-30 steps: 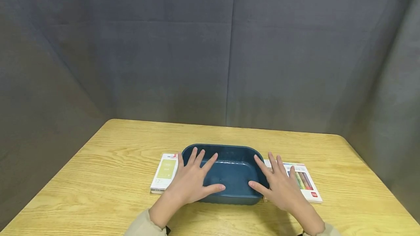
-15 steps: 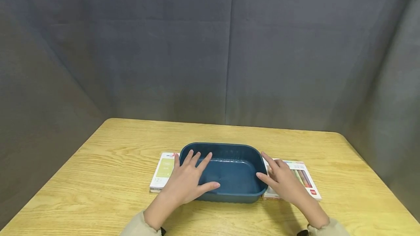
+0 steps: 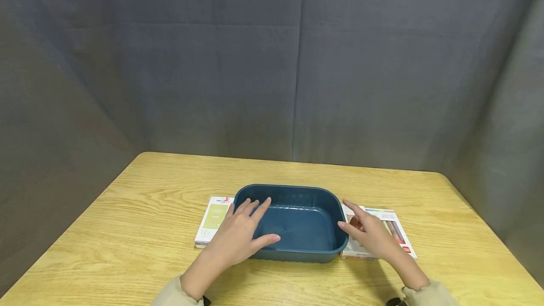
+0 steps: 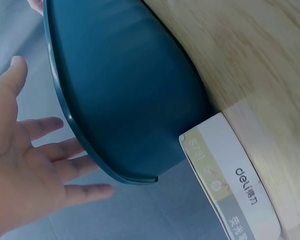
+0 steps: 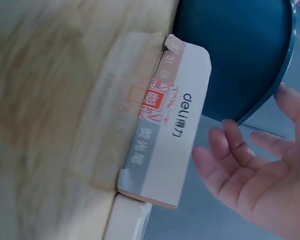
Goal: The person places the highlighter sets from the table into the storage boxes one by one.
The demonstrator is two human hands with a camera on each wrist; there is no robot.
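Observation:
A dark blue basin (image 3: 297, 230) stands on the table, its inside bare. My left hand (image 3: 235, 237) is over its left end with fingers spread; the left wrist view shows this hand (image 4: 30, 170) beside the rim, gripping nothing. At the right end, my right hand (image 3: 374, 237) has its thumb and index finger close to the rim; contact is unclear. Its other fingers are loosely bent in the right wrist view, where the hand (image 5: 270, 175) holds nothing. A white box with a yellow-green label (image 3: 215, 216) lies left of the basin; another white box (image 5: 180, 120) lies against its right side.
Beyond the right-hand box is a flat white pack (image 3: 401, 240) with coloured sticks showing, partly behind my right hand. The wooden table (image 3: 127, 230) has its back edge before a grey curtain (image 3: 212, 84), which also hangs at both sides.
My right hand has shifted right, from over the basin to its right rim, and its outer fingers have bent. My left hand has moved slightly left and nearer to me.

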